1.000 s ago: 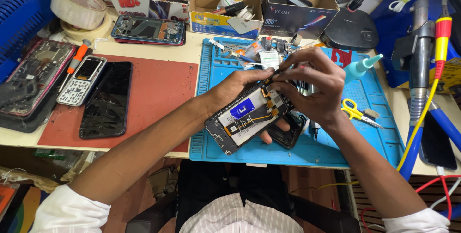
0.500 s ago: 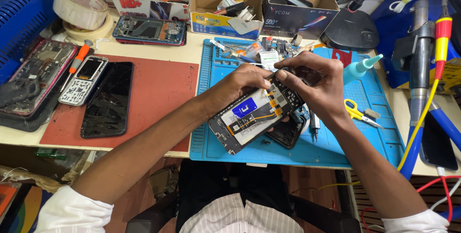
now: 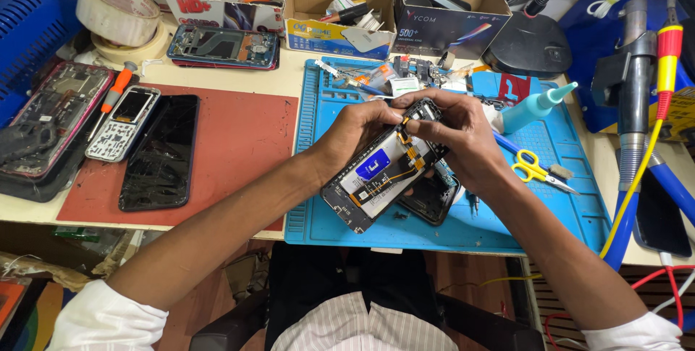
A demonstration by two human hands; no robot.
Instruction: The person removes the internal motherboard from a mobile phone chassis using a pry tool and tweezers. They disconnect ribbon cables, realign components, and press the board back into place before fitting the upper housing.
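Head view: both hands grasp an opened phone (image 3: 387, 177), back cover off, held tilted just above the blue work mat (image 3: 326, 213) on the table (image 3: 289, 69). The left hand (image 3: 355, 137) grips its upper-left edge; the right hand (image 3: 463, 141) pinches at its top end, fingertips (image 3: 420, 123) on the exposed orange flex cable. A dark loose part (image 3: 431, 199) lies beneath. Too hard a pull there could tear the thin cable, and the tilt could let the phone slip onto that part.
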